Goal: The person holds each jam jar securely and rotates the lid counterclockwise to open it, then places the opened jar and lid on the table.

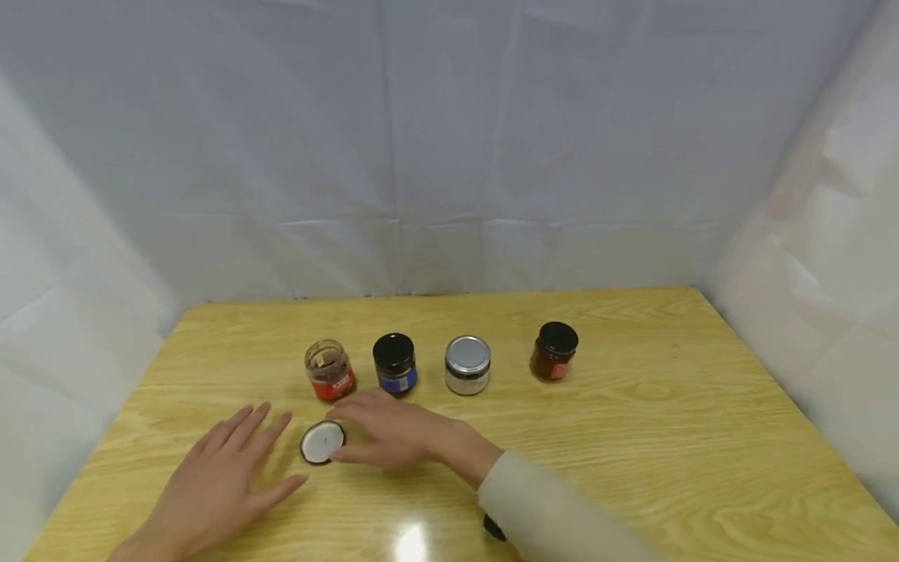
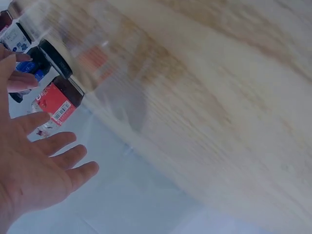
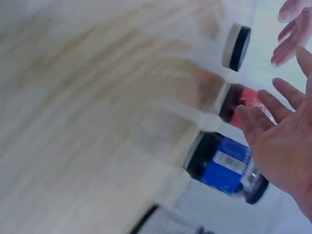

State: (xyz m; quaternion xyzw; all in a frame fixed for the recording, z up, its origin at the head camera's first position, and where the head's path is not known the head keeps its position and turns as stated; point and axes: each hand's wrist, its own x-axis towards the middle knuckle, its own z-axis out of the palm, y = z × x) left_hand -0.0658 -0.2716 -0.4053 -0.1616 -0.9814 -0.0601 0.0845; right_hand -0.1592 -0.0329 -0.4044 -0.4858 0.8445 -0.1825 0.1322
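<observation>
A dark-rimmed jar lid [image 1: 323, 442] lies on the table with its white inside facing up. My right hand [image 1: 389, 429] hovers at its right side, thumb and fingers spread apart near the rim, holding nothing; in the right wrist view the lid [image 3: 237, 47] stands apart from this hand [image 3: 282, 136]. To the lid's left, my left hand [image 1: 218, 476] is held with straight, parted fingers and an empty palm [image 2: 34, 170]. Just behind the lid stands a lidless glass jar with a red label [image 1: 332, 382], dark residue inside.
In a row to the right stand a blue-labelled jar [image 1: 395, 363] with black lid, a silver-lidded jar [image 1: 467, 364] and a dark jar [image 1: 555, 351] with black lid. A small black object [image 1: 494, 528] shows partly beneath my right sleeve. White sheeting [image 1: 449, 156] encloses the table's back and sides.
</observation>
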